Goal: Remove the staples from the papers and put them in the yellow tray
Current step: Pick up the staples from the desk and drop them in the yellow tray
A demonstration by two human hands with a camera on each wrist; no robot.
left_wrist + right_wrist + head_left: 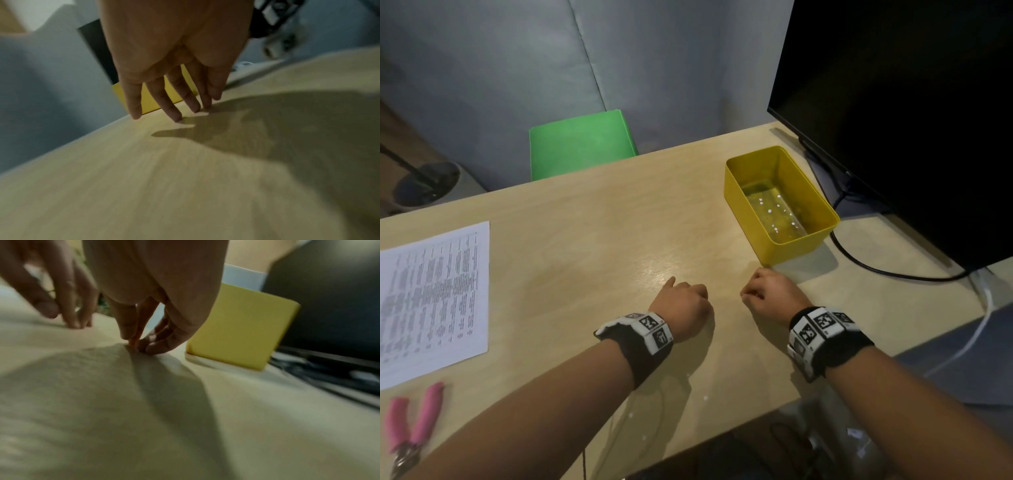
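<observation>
At the far left of the desk (592, 233) lie the pink-handled pliers (412, 428), untouched, and just beyond them the printed papers (434, 298) lie flat; whether any staple is still in them is too small to tell. Both are well apart from the hands, which are at mid-desk. The left hand (681, 306) rests there with its fingers (174, 112) straight and slightly spread, tips touching the bare wood, holding nothing. Just to its right, close but not touching, the right hand (770, 294) has its fingertips (144, 345) bunched together down against the desk surface, in the manner of a pinch; the wrist view is blurred, so I cannot tell whether a staple sits between them. Right of that hand, near it, stands the yellow tray (822, 240), open side up, with bright specks on its floor that may be reflections or staples; I cannot say which. Beyond it are the dark monitor (911, 102) and a black cable (876, 270). My reading is that the step in hand is picking a loose staple off the desk, the pulling itself being set aside for now. The next move would call for a firm fingertip pinch on something very small, a short lift to the right over the tray's near wall, and a release above its floor.
</observation>
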